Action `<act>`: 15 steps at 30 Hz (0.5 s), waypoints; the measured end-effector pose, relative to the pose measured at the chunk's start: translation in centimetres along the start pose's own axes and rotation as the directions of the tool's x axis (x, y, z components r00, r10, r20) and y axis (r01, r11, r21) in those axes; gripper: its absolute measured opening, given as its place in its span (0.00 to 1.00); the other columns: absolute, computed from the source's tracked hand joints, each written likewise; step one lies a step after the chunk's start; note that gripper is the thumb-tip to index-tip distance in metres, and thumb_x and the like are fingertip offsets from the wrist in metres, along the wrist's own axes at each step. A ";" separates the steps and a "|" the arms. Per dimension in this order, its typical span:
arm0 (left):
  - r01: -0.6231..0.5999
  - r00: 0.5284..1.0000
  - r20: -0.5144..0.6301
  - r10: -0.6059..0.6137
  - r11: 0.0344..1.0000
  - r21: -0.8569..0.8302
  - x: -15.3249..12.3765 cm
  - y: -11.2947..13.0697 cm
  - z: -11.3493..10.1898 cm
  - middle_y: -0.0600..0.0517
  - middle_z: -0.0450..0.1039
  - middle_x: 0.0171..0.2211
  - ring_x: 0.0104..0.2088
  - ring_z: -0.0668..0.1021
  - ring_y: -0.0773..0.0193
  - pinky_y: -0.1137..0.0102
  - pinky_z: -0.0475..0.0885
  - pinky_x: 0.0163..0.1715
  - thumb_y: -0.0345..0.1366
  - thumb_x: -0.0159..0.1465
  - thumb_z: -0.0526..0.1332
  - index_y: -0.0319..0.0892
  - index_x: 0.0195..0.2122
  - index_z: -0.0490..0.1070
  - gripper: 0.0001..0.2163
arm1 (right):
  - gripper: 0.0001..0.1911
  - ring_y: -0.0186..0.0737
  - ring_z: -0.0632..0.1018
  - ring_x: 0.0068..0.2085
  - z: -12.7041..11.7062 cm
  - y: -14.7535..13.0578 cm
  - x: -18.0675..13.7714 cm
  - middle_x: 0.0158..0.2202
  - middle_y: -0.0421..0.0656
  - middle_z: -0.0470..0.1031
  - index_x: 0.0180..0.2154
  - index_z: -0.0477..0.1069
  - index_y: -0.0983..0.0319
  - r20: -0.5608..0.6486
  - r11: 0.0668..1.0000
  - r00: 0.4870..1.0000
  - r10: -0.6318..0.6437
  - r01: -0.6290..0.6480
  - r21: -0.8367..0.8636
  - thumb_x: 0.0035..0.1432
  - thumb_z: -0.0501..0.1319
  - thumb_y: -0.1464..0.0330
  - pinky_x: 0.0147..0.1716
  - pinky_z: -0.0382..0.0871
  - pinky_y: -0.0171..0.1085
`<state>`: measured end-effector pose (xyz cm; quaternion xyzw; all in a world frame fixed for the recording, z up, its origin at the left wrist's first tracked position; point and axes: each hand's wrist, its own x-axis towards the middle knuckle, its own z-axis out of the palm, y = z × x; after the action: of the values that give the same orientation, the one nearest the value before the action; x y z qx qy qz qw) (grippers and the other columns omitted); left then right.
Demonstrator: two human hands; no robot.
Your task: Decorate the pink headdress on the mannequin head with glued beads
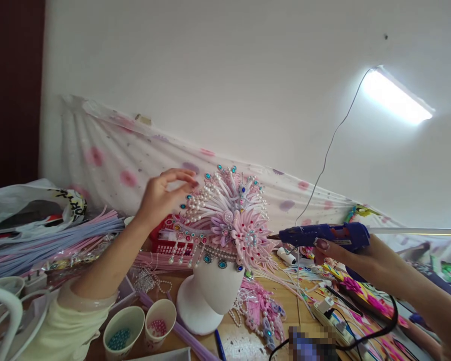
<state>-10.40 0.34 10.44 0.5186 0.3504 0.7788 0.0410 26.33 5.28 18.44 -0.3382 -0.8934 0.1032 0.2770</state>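
Observation:
A pink beaded headdress (225, 220) with pearls and blue gems sits on a white foam mannequin head (210, 296) on the wooden table. My left hand (165, 195) is raised at the headdress's upper left, fingertips pinched together against a pearl strand. My right hand (346, 250) grips a blue hot glue gun (323, 234), whose nozzle points left at the headdress's right side, a short gap away. A clear glue stick (417, 231) projects from the back of the gun.
Two paper cups hold beads: blue ones (123, 331) and pink ones (160, 321). Pink and lilac strips (52, 240) lie at left by a plastic bag (30, 205). A white power strip (334, 321) with black cord lies at right. A red basket (171, 245) stands behind the headdress.

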 end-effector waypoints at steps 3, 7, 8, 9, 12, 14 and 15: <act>0.046 0.973 -0.192 -0.131 0.918 -0.395 -0.9 1.9 -1.4 0.54 0.79 0.34 0.42 0.78 0.63 0.62 0.67 0.58 0.33 0.57 0.70 0.44 0.29 0.77 0.03 | 0.26 0.44 0.77 0.29 0.0 -1.5 -0.5 0.23 0.42 0.77 0.21 0.77 0.55 -0.020 0.995 0.996 0.086 -0.085 0.049 0.53 0.64 0.42 0.32 0.75 0.39; 0.083 0.950 -0.199 -0.240 0.810 -0.581 -4.2 4.3 -2.8 0.57 0.69 0.24 0.29 0.72 0.69 0.70 0.74 0.43 0.30 0.58 0.69 0.44 0.27 0.74 0.05 | 0.29 0.46 0.75 0.30 1.4 -3.5 -2.1 0.23 0.43 0.76 0.18 0.76 0.55 -0.147 0.986 0.975 0.165 -0.158 0.054 0.50 0.63 0.38 0.35 0.70 0.41; 0.107 0.952 -0.170 -0.254 0.796 -0.595 -5.1 4.5 -3.0 0.58 0.65 0.22 0.27 0.70 0.69 0.71 0.74 0.38 0.32 0.59 0.70 0.44 0.28 0.74 0.06 | 0.30 0.46 0.74 0.29 1.9 -3.8 -2.7 0.23 0.43 0.75 0.18 0.76 0.55 -0.174 0.983 0.968 0.180 -0.171 0.064 0.49 0.62 0.37 0.32 0.69 0.41; 0.136 0.955 -0.132 -0.267 0.783 -0.606 -6.1 4.5 -3.2 0.59 0.62 0.21 0.25 0.67 0.69 0.72 0.73 0.34 0.34 0.59 0.71 0.45 0.28 0.73 0.07 | 0.31 0.45 0.72 0.27 2.4 -4.0 -3.4 0.23 0.43 0.75 0.17 0.76 0.55 -0.199 0.980 0.960 0.198 -0.185 0.079 0.49 0.61 0.36 0.30 0.68 0.41; 0.247 0.948 -0.013 -0.318 0.759 -0.602 -8.4 3.8 -3.5 0.59 0.58 0.18 0.21 0.65 0.69 0.74 0.71 0.27 0.43 0.59 0.72 0.45 0.26 0.68 0.14 | 0.33 0.46 0.72 0.27 3.8 -4.1 -5.6 0.21 0.44 0.74 0.18 0.77 0.55 -0.219 0.970 0.950 0.224 -0.195 0.145 0.48 0.60 0.34 0.29 0.69 0.42; 0.313 0.933 0.033 -0.358 0.765 -0.563 -9.5 3.0 -3.6 0.60 0.58 0.17 0.20 0.63 0.70 0.75 0.69 0.24 0.46 0.58 0.72 0.44 0.24 0.65 0.18 | 0.33 0.47 0.74 0.28 4.3 -3.5 -7.1 0.21 0.44 0.73 0.20 0.78 0.56 -0.200 0.971 0.959 0.201 -0.169 0.166 0.50 0.59 0.35 0.31 0.72 0.42; 0.336 0.925 0.033 -0.379 0.773 -0.538 -10.0 2.8 -3.8 0.60 0.58 0.17 0.19 0.62 0.71 0.75 0.68 0.23 0.48 0.57 0.72 0.44 0.23 0.64 0.20 | 0.32 0.47 0.75 0.28 4.3 -3.0 -7.8 0.21 0.44 0.74 0.21 0.78 0.56 -0.192 0.976 0.965 0.181 -0.152 0.159 0.52 0.59 0.36 0.31 0.73 0.42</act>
<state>-8.15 -7.90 3.47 0.3796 0.2130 0.8425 0.3174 27.10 -2.12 12.65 -0.4003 -0.8188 0.1545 0.3814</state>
